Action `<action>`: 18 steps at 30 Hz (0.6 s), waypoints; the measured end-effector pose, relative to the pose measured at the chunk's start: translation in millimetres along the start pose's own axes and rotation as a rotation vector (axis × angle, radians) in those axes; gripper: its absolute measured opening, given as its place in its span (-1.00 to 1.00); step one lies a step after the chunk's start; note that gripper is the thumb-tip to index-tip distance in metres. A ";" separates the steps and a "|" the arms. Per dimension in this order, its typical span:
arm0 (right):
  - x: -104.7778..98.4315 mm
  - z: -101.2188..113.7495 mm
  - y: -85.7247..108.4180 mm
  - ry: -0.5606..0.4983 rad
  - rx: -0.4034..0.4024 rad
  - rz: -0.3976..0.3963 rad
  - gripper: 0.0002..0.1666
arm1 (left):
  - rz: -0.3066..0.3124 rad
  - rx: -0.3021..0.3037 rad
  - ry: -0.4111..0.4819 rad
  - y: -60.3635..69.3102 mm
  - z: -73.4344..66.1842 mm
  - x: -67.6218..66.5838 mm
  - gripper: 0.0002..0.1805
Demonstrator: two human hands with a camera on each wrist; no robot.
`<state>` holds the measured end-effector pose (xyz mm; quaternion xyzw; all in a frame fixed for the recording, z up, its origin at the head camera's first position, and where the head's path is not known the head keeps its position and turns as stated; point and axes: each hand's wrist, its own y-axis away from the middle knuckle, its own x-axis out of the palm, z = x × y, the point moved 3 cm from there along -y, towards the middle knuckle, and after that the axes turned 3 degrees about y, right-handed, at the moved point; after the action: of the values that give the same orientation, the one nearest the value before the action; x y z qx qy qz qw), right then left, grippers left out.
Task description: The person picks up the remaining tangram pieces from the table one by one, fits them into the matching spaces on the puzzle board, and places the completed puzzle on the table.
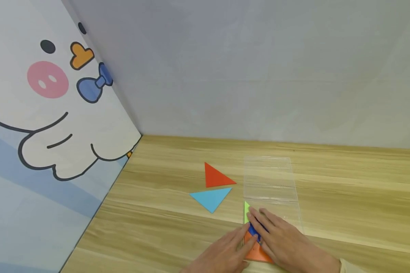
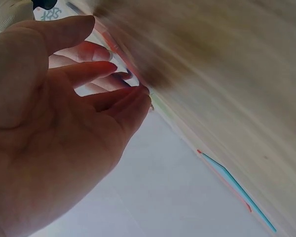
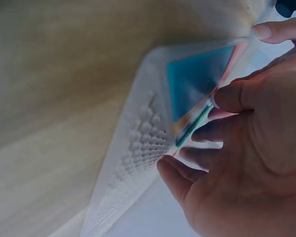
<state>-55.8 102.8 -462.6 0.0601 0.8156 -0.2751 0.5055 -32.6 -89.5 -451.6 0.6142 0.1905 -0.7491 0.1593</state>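
Observation:
Both hands meet over the near half of a clear hinged case [image 1: 271, 178]. An orange piece [image 1: 257, 253], a blue piece [image 1: 253, 230] and a light green piece [image 1: 246, 212] show in it around the fingers. My left hand [image 1: 222, 252] touches the blue and orange pieces with its fingertips, fingers slightly bent. Over the blue piece's right side lies my right hand [image 1: 287, 240], fingers extended and close together. In the right wrist view, a teal piece [image 3: 197, 76] shows through the case's corner beside my right hand [image 3: 251, 133].
A red triangle [image 1: 216, 177] and a light blue triangle [image 1: 212, 199] lie on the wooden table [image 1: 150, 189] left of the case. A pale wall [image 1: 259, 76] stands behind, and a panel with a cartoon figure [image 1: 71, 125] stands at the left.

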 end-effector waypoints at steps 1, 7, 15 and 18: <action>-0.5 0.2 -0.1 0.010 -0.014 0.008 -0.24 | 0.021 -0.004 0.000 0.0 -0.1 0.0 -0.35; -1.3 0.0 -0.4 0.040 -0.092 0.064 -0.51 | 0.076 -0.021 0.026 0.0 0.9 1.3 -0.38; -0.5 -0.4 -1.2 -0.159 0.064 0.050 -0.49 | 0.043 -0.030 0.010 2.5 1.4 3.0 -0.38; -1.8 -1.5 -1.5 -0.260 0.140 0.031 -0.43 | 0.023 -0.017 -0.050 2.2 1.2 3.4 -0.38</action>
<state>-56.6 102.7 -460.0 0.0715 0.7212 -0.3290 0.6054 -33.2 -92.0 -454.9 0.5962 0.1859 -0.7605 0.1778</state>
